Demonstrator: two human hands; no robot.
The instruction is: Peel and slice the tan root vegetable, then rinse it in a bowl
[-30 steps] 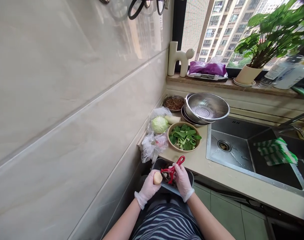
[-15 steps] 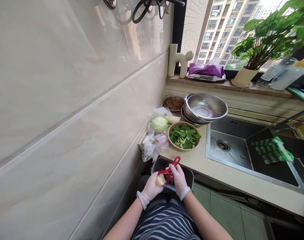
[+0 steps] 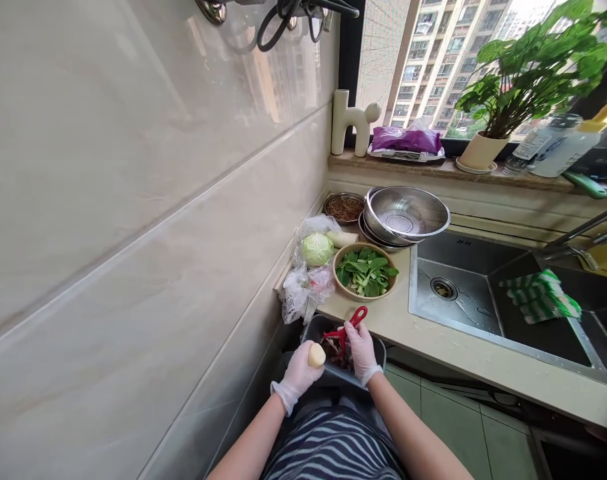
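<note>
My left hand (image 3: 299,375), in a clear glove, is closed around a pale peeled potato (image 3: 316,355); one rounded end shows past the fingers. In my gloved right hand (image 3: 362,351) is a red peeler (image 3: 357,315), its handle loop pointing up and away and its head turned toward the potato. A small gap separates peeler and potato. Both hands are over a dark bin (image 3: 380,350) holding scraps, which stands below the counter's front edge.
A basket (image 3: 394,293) of leafy greens, a cabbage (image 3: 317,249) and plastic bags (image 3: 296,293) crowd the counter's left corner. Behind stand metal colanders (image 3: 433,223) and a bowl (image 3: 344,207) of brown strips. The sink (image 3: 456,310) with a striped cloth (image 3: 540,297) lies right.
The peeler has come off the potato and moved slightly right with my right hand. My left hand has turned the potato a little, so its end faces up. The view has shifted slightly.
</note>
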